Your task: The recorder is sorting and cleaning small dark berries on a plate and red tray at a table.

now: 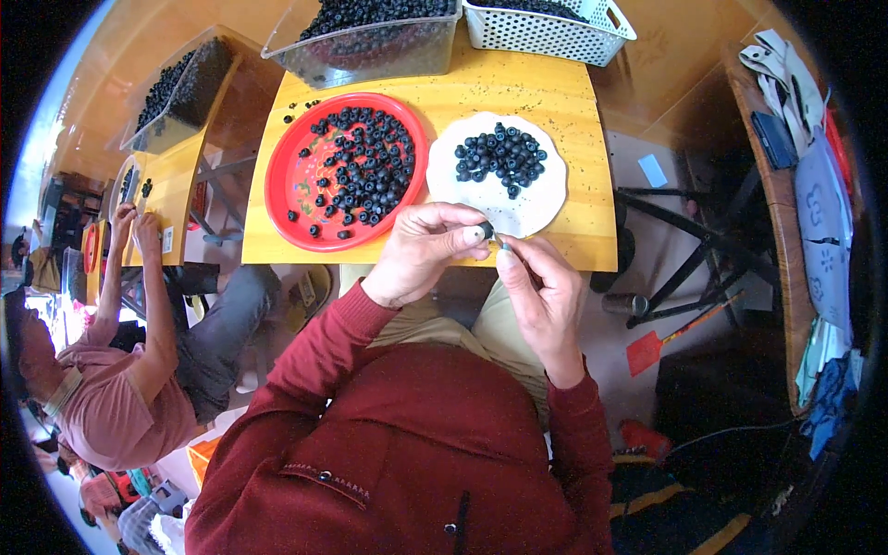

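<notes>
My left hand (427, 245) pinches one dark round berry, which looks like a blueberry (486, 230), between thumb and fingertips at the table's near edge. Close against it, my right hand (541, 291) is closed in a pinch. Something thin and small shows at its fingertips, too small to name. Behind my left hand lies a red round tray (280, 199) with many dark berries (370, 176) spread over it. A white scalloped plate (481, 196) stands behind my right hand, with a heap of blueberries (504, 155) on it.
At the far edge stand a clear plastic bin (407, 60) and a white perforated basket (555, 37), both with dark berries. Crumbs dot the wooden table (583, 185). A co-worker (139, 370) sits at a table on the left. A red fly swatter (645, 351) lies on the floor right.
</notes>
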`<action>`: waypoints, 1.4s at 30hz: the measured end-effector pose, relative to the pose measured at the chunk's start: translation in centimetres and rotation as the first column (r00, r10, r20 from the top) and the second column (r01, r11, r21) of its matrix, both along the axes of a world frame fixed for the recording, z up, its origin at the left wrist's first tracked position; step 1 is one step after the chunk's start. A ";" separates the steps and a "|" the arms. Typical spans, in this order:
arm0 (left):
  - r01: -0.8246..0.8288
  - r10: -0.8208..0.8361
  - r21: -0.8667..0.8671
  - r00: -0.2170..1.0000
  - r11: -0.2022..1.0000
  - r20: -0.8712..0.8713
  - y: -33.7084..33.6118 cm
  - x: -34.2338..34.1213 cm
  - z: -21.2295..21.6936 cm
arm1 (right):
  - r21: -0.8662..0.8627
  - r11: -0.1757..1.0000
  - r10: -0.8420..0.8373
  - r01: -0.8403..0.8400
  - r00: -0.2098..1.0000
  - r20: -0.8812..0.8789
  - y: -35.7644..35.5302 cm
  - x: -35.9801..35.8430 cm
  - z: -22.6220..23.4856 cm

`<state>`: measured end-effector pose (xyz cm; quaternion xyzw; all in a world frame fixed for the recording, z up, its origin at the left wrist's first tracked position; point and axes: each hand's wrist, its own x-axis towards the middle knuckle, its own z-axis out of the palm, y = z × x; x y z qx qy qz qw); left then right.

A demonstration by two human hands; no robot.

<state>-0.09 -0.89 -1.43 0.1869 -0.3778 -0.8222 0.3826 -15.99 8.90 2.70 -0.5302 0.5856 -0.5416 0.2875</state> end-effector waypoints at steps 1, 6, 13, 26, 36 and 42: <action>0.016 -0.015 0.020 1.000 1.000 -0.021 0.1 0.1 0.0 | 0.003 1.000 -0.001 0.001 1.000 0.000 0.0 0.1 -0.1; 0.032 -0.031 0.011 0.999 0.999 -0.036 0.0 0.5 -0.4 | -0.013 0.999 0.039 -0.039 0.999 -0.030 -0.3 0.3 -0.5; 0.048 -0.049 -0.008 0.996 0.999 -0.078 -0.1 0.4 0.1 | -0.042 0.998 0.050 -0.052 0.998 -0.040 -0.3 0.2 -0.4; 0.156 -0.203 -0.241 0.962 0.958 -0.185 0.9 -0.2 3.2 | 0.041 0.989 -0.141 0.143 0.989 -0.049 0.7 -3.2 -2.3; 0.079 -0.082 -0.100 0.996 0.992 -0.026 0.7 -0.6 2.0 | -0.017 1.000 -0.021 0.021 0.999 0.038 1.2 -2.4 -0.8; 0.149 -0.149 -0.004 0.986 0.989 -0.080 0.5 -0.3 0.7 | -0.040 0.999 -0.010 0.015 0.994 0.113 1.3 -1.6 -0.6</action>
